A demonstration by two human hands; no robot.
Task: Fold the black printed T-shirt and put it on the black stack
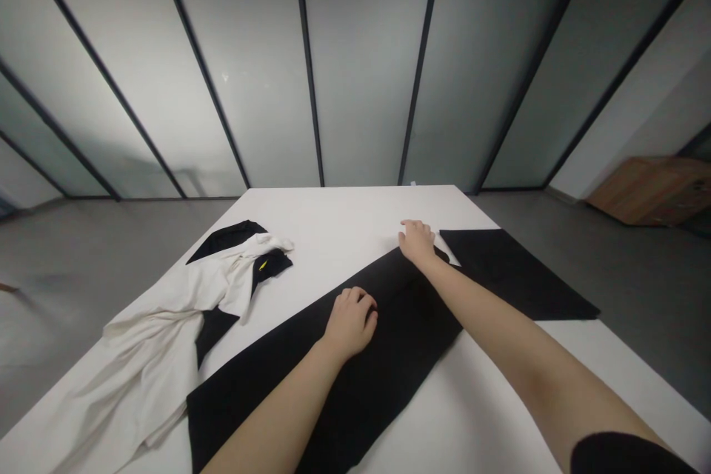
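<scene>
While both of my arms reach out over the white worktop (344,207), the long black cloth (355,385) lies flat on it as a slanting band, running from near me up toward the far right. Left of that cloth a crumpled white garment (149,363) sprawls across the worktop, its lower folds just beside the cloth's near end. It is tangled with a dark garment (233,237), and a small yellow tag (263,265) shows on the dark fabric. Right of the cloth's far end lies a second black piece (516,274), flat, with only a sliver of white worktop between the two. Beyond the cloth, past the worktop's far edge, stands a wall of frosted glass panels (361,59) in dark frames. Far to the cloth's right a wooden box (655,189) sits on the grey floor (83,252). Only smooth black fabric shows between my two hands.

My left grip (349,322) rests knuckles up on the cloth's middle, at its left edge, fingers curled with the tips tucked toward the hem; whether any fabric is pinched there I cannot tell. My right grip (416,241) sits at the cloth's far end, fingers bent down onto the corner. I cannot tell whether it clenches the fabric or merely presses on it.
</scene>
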